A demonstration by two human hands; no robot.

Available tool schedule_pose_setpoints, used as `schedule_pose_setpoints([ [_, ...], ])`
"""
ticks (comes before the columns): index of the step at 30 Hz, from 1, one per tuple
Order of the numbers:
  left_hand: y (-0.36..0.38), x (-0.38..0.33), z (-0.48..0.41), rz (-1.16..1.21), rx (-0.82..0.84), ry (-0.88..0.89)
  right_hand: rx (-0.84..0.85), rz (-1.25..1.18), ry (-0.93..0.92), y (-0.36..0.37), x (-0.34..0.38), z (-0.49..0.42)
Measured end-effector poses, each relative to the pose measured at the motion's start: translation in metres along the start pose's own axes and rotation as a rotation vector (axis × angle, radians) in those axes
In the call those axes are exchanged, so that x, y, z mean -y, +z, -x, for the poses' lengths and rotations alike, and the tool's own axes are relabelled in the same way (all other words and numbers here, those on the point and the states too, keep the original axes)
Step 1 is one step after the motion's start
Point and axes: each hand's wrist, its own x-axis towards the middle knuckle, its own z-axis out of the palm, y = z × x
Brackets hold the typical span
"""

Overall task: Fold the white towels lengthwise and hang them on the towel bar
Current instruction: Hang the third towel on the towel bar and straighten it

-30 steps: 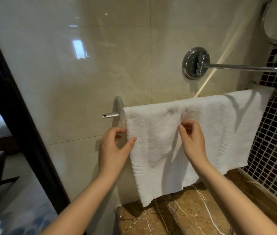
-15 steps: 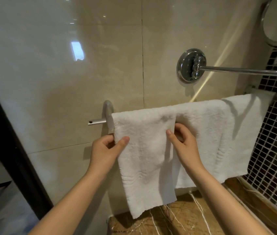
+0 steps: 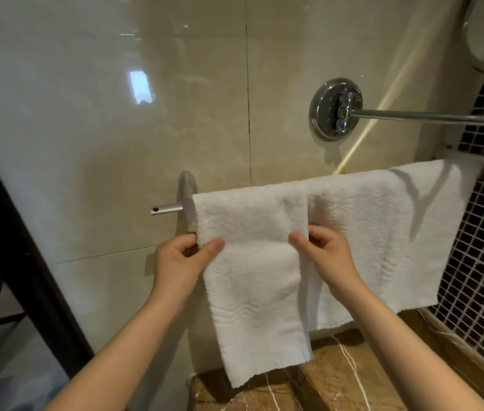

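Most of the towel bar (image 3: 166, 208) is covered, only its left end is seen. The folded towel (image 3: 255, 277), draped over it beside a second towel (image 3: 383, 232), is pinched at both side edges by curled fingers of left hand (image 3: 180, 262) and right hand (image 3: 328, 256).

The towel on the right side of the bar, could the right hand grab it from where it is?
Probably yes. The right hand pinches the edge of the left towel, and the right towel hangs just beside it with nothing between. It would need to let go first.
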Motion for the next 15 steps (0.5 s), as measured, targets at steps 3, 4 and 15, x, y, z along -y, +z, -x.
schedule_pose_setpoints([
  [3,0.001,0.002,-0.001,0.015,-0.028,0.013,0.008,0.002,-0.022,-0.002,-0.004,-0.001],
  [4,0.002,0.003,0.0,0.033,-0.034,0.001,0.018,-0.008,-0.019,-0.001,-0.005,0.0],
  [15,-0.007,0.027,0.031,-0.038,0.064,-0.137,0.126,0.001,-0.013,-0.008,-0.042,0.029],
])
